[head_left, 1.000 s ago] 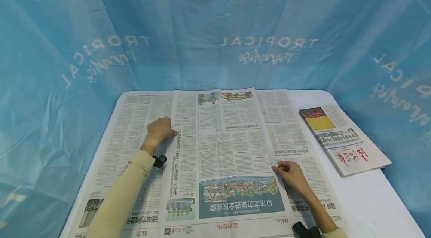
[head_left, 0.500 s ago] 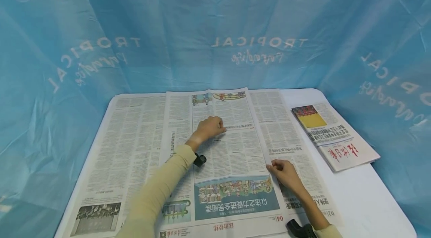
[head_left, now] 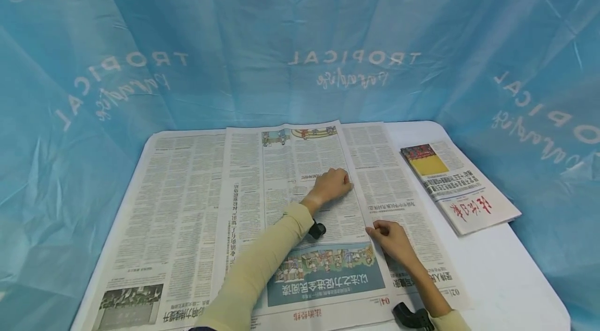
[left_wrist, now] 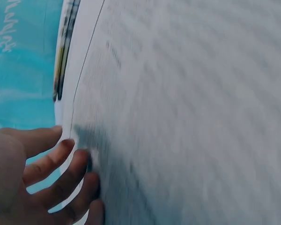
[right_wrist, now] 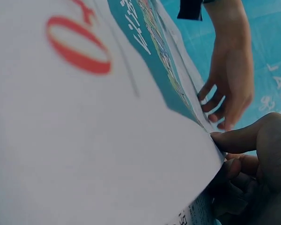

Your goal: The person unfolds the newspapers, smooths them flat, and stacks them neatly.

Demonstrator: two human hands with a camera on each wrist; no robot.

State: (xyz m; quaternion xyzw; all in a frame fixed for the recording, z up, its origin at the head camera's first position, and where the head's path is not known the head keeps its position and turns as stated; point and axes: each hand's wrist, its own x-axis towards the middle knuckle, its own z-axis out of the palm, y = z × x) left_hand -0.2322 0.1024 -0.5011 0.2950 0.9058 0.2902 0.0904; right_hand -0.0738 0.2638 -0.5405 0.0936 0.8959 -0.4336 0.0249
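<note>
Pinching upper newspaper (head_left: 276,190) by its right edge with right hand (head_left: 394,241). Noting left hand (head_left: 329,186) over it near the same edge — with relaxed, loosely bent fingers (left_wrist: 77,164).

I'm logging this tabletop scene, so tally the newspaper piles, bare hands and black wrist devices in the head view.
Newspaper piles: 2 (spread-out pile, folded pile; sheets in each can't be counted)
Bare hands: 2 (left hand, right hand)
Black wrist devices: 2 (left device, right device)
Total: 6
</note>
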